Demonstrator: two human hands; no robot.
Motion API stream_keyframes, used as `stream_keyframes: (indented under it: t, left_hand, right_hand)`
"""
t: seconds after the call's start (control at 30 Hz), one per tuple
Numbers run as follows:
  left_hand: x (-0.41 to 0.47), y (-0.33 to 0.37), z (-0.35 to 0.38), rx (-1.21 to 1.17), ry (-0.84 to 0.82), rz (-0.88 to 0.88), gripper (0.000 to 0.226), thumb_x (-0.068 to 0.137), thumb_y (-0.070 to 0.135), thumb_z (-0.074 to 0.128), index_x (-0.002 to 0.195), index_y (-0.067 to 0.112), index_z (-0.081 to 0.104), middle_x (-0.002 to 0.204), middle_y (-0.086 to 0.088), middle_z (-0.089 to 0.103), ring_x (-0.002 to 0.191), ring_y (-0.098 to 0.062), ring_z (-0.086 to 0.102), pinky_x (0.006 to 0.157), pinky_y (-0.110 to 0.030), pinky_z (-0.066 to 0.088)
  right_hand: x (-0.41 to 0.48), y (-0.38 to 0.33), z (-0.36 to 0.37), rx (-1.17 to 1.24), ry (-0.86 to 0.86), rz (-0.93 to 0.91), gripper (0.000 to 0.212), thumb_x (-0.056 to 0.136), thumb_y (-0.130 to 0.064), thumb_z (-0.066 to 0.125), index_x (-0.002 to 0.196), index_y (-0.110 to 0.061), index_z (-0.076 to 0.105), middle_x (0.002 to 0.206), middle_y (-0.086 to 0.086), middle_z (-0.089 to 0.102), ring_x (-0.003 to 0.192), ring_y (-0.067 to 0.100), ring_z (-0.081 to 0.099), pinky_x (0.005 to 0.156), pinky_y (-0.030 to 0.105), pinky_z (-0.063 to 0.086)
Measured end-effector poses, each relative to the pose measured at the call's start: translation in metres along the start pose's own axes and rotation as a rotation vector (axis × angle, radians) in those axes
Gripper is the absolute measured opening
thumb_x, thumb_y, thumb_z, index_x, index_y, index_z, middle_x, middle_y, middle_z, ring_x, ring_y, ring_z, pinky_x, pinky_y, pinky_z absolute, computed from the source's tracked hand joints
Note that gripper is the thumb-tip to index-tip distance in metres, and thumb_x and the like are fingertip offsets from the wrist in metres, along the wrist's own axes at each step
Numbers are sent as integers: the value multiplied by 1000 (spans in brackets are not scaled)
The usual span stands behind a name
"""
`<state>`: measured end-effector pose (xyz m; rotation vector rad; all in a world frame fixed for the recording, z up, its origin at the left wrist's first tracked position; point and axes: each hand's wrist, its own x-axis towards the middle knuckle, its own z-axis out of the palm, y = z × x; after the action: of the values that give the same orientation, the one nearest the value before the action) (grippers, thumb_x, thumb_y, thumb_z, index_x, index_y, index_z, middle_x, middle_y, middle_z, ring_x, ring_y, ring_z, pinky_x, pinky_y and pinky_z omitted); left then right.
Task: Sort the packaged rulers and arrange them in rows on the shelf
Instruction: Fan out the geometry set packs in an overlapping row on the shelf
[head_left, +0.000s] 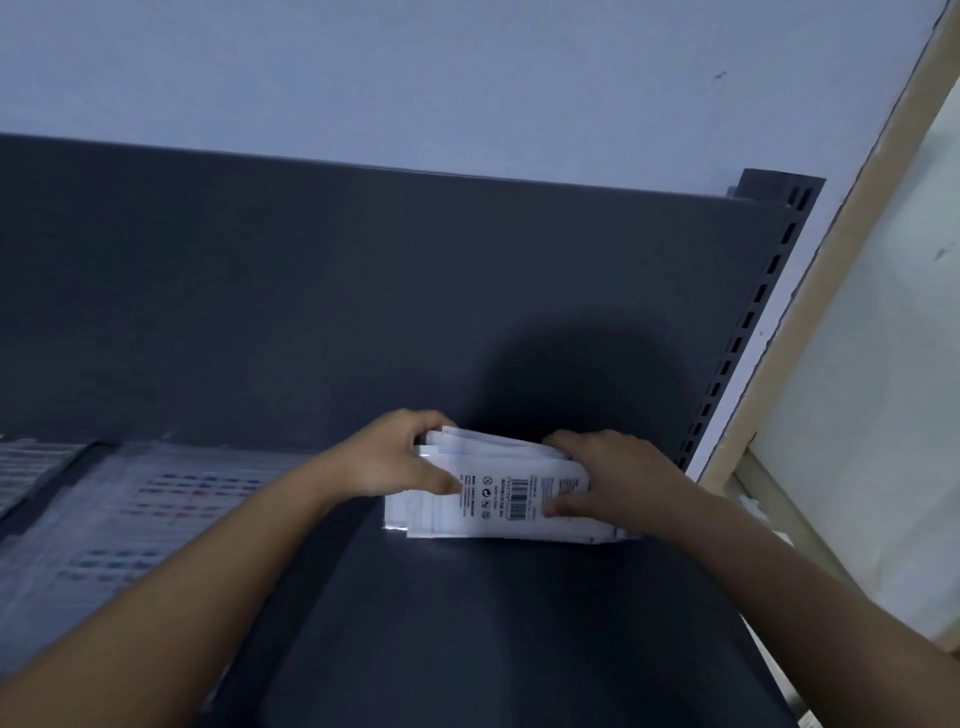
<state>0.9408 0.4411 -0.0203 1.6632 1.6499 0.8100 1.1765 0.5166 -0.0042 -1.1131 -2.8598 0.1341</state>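
Observation:
A stack of packaged rulers (511, 496) in white wrappers with a barcode label stands on the dark grey shelf (467, 623), close to its back panel. My left hand (389, 460) grips the stack's left end, fingers curled over its top and thumb on the front. At the other end my right hand (605, 478) holds the stack, thumb pressed on the label and fingers over the top edge. Both forearms reach in from the bottom of the view.
More clear-wrapped ruler packs (130, 519) lie flat in rows on the shelf's left part, blurred. The dark back panel (363, 286) rises behind. A slotted upright (748, 317) bounds the shelf's right side, with a beige frame (831, 270) beyond it.

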Motion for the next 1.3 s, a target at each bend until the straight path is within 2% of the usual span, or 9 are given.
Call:
stream_keyframes:
  t: [0.2, 0.3, 0.43, 0.63, 0.8, 1.0, 1.07, 1.17, 1.3]
  left_hand:
    - [-5, -14, 20, -313, 277, -27, 64, 53, 15, 89, 108, 30, 58, 109, 2, 58, 101, -10, 57, 80, -19, 49]
    - [-14, -9, 29, -454, 240, -1, 73, 62, -3, 83, 120, 27, 52, 113, 0, 55, 99, -11, 58, 76, -18, 53]
    - [-19, -8, 44, -434, 144, 72, 91, 54, 7, 80, 130, 33, 39, 119, 3, 46, 102, -12, 57, 79, -26, 54]
    - [-20, -16, 45, -467, 314, 27, 78, 53, 4, 89, 115, 30, 51, 110, -7, 60, 96, -18, 64, 82, -34, 56]
    - [-23, -23, 52, -585, 137, -64, 88, 56, 0, 87, 124, 35, 44, 117, 6, 61, 101, -11, 65, 79, -27, 55]
    - [-20, -22, 43, -507, 196, -54, 51, 64, -5, 81, 108, 13, 64, 97, -6, 74, 91, -23, 70, 81, -38, 57]
    - [-22, -23, 42, -514, 211, -61, 51, 63, -7, 81, 107, 13, 66, 94, -6, 74, 89, -23, 71, 81, -40, 57]
    - [-26, -24, 40, -549, 253, -59, 52, 61, -9, 81, 106, 11, 66, 93, -9, 74, 88, -26, 71, 78, -38, 57]
    - [-29, -35, 36, -770, 326, -98, 76, 48, -7, 86, 116, 15, 58, 104, -12, 70, 88, -26, 70, 69, -31, 57]
  right_hand:
    - [0, -1, 4, -64, -9, 18, 75, 77, -57, 64, 137, -26, 30, 127, -4, 52, 109, 17, 53, 77, 27, 37]
    - [-2, -6, 4, -88, -29, -14, 69, 75, -55, 66, 129, -26, 36, 116, -4, 57, 100, 17, 55, 69, 27, 33]
    - [3, -12, 5, -175, -27, -56, 61, 72, -60, 66, 119, -28, 45, 106, -4, 61, 96, 17, 57, 68, 28, 34]
    - [-7, 3, -2, -113, -12, 63, 72, 65, -73, 62, 123, -34, 44, 111, -10, 60, 99, 11, 57, 71, 27, 40]
    - [-17, 18, 8, -14, 44, 88, 51, 72, -64, 64, 113, -36, 53, 101, -15, 65, 88, 5, 58, 72, 26, 46]
    - [-21, 31, 16, 699, 266, 280, 33, 67, -35, 80, 94, -30, 61, 86, -16, 67, 72, -2, 65, 60, 14, 49]
    - [-24, 28, 19, 1024, 328, 315, 33, 71, -18, 78, 98, -23, 59, 90, -8, 68, 68, -1, 67, 54, 12, 50]
    - [-28, 22, 33, 1369, 356, 366, 45, 68, -19, 75, 109, -25, 57, 103, 0, 67, 80, 12, 70, 64, 23, 56]
    - [-33, 12, 46, 1531, 314, 318, 75, 63, -15, 81, 127, -28, 44, 118, -4, 60, 89, 1, 67, 67, 16, 53]
